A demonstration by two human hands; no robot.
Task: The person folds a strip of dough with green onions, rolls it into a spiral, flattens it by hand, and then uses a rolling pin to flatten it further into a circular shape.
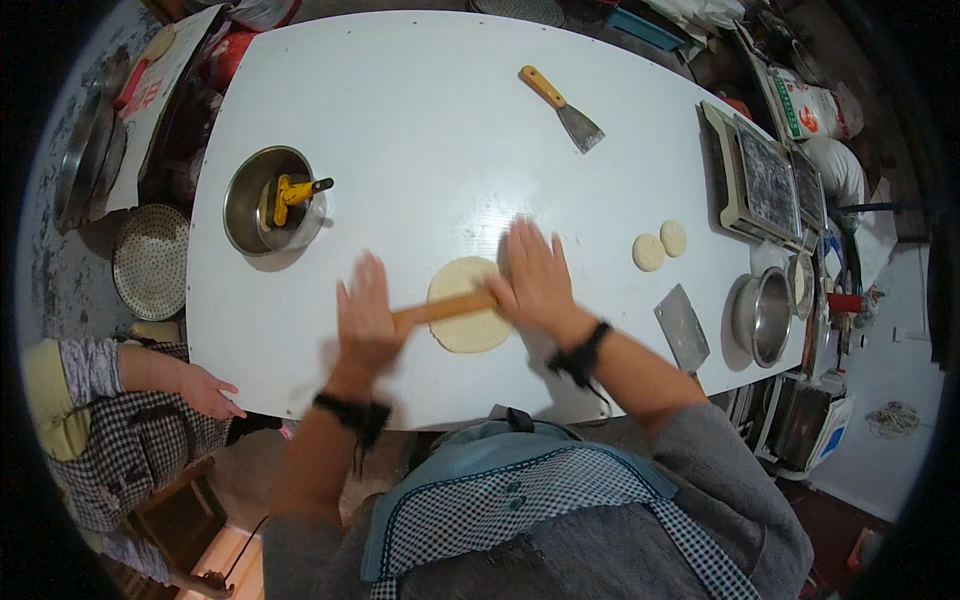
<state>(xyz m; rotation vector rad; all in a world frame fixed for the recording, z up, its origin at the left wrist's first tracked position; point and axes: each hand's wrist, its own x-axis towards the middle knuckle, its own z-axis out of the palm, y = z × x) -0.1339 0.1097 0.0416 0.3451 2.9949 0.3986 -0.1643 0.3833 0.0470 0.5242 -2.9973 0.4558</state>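
A wooden rolling pin [450, 306] lies across a flat round of pale dough [472, 336] on the white table [390, 105]. My left hand [367, 319] rests its palm on the pin's left end, fingers stretched forward and blurred. At the other end, my right hand [536, 277] presses with its palm, fingers also extended rather than wrapped around the pin. Both hands cover the pin's ends. Two small dough discs, a nearer one [648, 253] and a farther one [673, 238], lie to the right of my right hand.
A metal pot [240, 214] holding a yellow-handled tool [289, 196] stands left. A putty knife [561, 109] lies farther back. On the right are a cleaver [682, 326], a steel bowl [771, 316] and a scale [761, 180]. Another person's hand [214, 391] is at the table's left corner.
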